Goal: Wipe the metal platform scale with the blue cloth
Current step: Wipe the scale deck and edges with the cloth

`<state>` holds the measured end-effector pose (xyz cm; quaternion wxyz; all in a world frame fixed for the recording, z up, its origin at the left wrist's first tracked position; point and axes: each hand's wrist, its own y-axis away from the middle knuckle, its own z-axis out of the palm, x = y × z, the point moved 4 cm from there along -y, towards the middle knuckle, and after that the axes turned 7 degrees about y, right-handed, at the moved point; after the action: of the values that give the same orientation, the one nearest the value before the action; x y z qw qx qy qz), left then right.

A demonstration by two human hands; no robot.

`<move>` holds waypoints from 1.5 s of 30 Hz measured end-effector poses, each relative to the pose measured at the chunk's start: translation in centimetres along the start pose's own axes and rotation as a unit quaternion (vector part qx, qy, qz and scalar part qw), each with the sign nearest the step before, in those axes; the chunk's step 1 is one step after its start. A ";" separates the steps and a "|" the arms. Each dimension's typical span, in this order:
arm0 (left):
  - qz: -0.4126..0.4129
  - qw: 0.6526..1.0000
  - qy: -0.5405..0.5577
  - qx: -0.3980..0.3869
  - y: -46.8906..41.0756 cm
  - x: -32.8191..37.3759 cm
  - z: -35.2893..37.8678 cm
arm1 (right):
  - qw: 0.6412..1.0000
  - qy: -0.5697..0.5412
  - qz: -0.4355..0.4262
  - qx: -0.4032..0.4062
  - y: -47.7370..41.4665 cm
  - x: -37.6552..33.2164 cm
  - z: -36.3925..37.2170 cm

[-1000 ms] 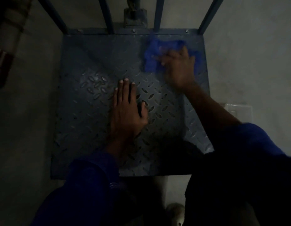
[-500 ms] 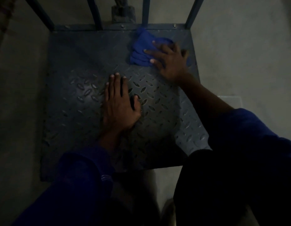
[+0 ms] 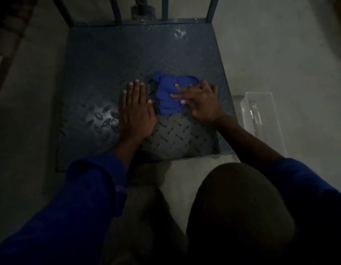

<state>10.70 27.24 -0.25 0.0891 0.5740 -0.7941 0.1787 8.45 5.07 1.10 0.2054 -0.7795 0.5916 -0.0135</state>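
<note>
A blue cloth (image 3: pixel 168 95) is pressed against the middle of the metal platform scale (image 3: pixel 108 64) by the right hand (image 3: pixel 203 105), fingers spread and straight. The left hand (image 3: pixel 136 114) is laid flat on the platform, fingers straight, just beside the cloth.

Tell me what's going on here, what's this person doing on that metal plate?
A person in blue sleeves is wiping a metal platform scale. The right hand presses a bunched blue cloth onto the middle of the patterned plate, with its fingers spread over it. The left hand lies flat on the plate just beside the cloth. A clear plastic container sits on the floor to the right.
</note>
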 end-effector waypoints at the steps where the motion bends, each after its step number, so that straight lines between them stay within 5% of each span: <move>1: 0.000 1.000 -0.006 -0.003 1.4 0.0 -0.2 | 1.000 0.006 0.019 -0.003 1.2 -0.8 -0.4; 15: 0.029 0.999 0.040 -0.003 12.1 -0.5 -1.5 | 0.984 -0.172 0.003 -0.046 13.9 -9.3 -1.5; 18: -0.004 0.997 0.076 -0.008 11.6 -1.1 -2.2 | 0.993 -0.088 -0.005 0.073 13.5 -9.3 -5.2; 23: -0.083 0.995 0.062 -0.007 10.5 -1.2 -2.9 | 0.963 -0.070 0.228 0.123 11.5 -6.1 -5.0; 25: -0.091 0.994 0.056 -0.019 10.2 -1.2 -2.3 | 0.941 -0.175 0.268 0.109 11.9 -7.9 -2.6; 29: -0.053 0.998 0.012 -0.035 9.3 -2.4 -1.8 | 0.975 -0.206 0.083 0.016 10.2 -12.6 -1.7; 33: -0.046 0.998 0.023 -0.032 5.3 -3.7 -2.2 | 0.957 -0.230 0.139 0.110 3.6 -7.5 -2.8; 36: -0.040 0.999 0.027 -0.018 1.1 -5.5 -2.3 | 0.971 -0.094 0.192 0.109 -2.0 -2.4 -0.9; 39: -0.091 0.996 0.013 -0.020 -2.5 -7.3 -2.0 | 0.944 0.046 0.323 -0.049 -5.7 1.3 2.0; 45: -0.109 0.993 -0.037 -0.012 -5.5 -7.7 -1.4 | 0.951 0.091 0.280 -0.093 -14.4 2.9 4.7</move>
<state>18.31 33.05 -0.59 0.0855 0.6620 -0.7319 0.1370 23.78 6.95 1.04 0.0734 -0.5936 0.8009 0.0287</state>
